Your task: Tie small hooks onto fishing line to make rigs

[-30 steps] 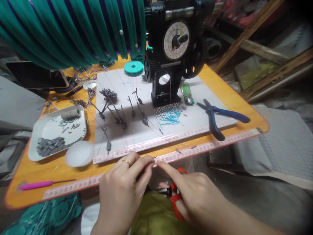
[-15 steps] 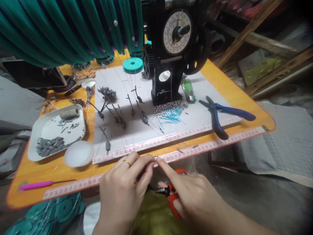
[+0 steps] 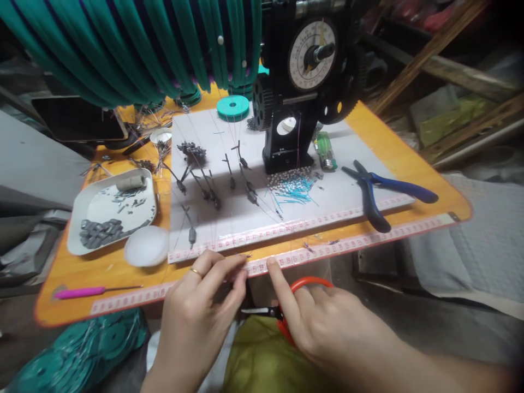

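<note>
At the table's front edge, my left hand (image 3: 200, 311) is closed in a pinch beside the measuring tape (image 3: 282, 260). A tiny metallic bit peeks past its fingertips, too small to name. My right hand (image 3: 327, 316) grips red-handled scissors (image 3: 313, 281), their dark blades pointing left below the table edge. Its index finger stretches out and its tip touches the tape, a short way right of the left fingertips. Small wire-and-bead pieces (image 3: 309, 247) lie on the wood just beyond.
Behind the hands is a white board (image 3: 245, 224) with hanging grey weights (image 3: 192, 234), beads with blue tubes (image 3: 297, 188), blue-handled pliers (image 3: 374, 199) and a green lighter (image 3: 325, 150). A black machine (image 3: 290, 125) stands behind. Leftward are a white tray (image 3: 77, 210), white lid (image 3: 146, 246) and pink-handled hook (image 3: 82, 293).
My left hand has drawn left, away from the right index fingertip; the two were touching or nearly so. The scissors stay in my right hand. The whole view has shifted slightly.
</note>
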Available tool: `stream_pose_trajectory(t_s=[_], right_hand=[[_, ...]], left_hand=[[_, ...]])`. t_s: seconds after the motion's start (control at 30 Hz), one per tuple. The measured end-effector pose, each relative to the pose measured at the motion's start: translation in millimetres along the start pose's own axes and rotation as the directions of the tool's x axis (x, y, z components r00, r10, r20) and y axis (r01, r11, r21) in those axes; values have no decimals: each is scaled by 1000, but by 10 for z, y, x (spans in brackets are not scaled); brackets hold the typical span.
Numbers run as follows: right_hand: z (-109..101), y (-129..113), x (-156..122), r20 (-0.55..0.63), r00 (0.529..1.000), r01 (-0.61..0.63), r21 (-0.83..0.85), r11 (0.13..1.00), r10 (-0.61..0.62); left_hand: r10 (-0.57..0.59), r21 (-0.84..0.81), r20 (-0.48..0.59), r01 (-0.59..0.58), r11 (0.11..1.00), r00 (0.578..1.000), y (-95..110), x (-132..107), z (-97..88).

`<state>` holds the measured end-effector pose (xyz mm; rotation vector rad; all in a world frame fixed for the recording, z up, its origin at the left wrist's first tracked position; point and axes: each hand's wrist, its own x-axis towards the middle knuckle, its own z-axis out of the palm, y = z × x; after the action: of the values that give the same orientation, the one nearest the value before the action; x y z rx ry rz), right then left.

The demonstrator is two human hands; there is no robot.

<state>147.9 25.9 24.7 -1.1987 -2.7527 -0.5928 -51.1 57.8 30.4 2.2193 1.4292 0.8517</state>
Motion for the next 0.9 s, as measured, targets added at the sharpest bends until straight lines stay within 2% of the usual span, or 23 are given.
stream_pose_trajectory(t_s=[0.13,0.4,0.67,0.9], right_hand=[[-3,-40,25,24,1000,-14,-42,999,15],[-64,-55,89,52,999,13,-62,998,-10],[-126,-61,204,44,999,23,-48,999,-21],[-62,-61,117,-8,1000,17,-35,999,-18]], left_hand=[[23,14,-23,-22,1000,999,-11,-17,13],[18,-36,83,-15,999,996,-54,9,-60],[-24,15,63,23,1000,998,-18,15,-18],[0,41,25,-1,999,1000,5,20,-6]])
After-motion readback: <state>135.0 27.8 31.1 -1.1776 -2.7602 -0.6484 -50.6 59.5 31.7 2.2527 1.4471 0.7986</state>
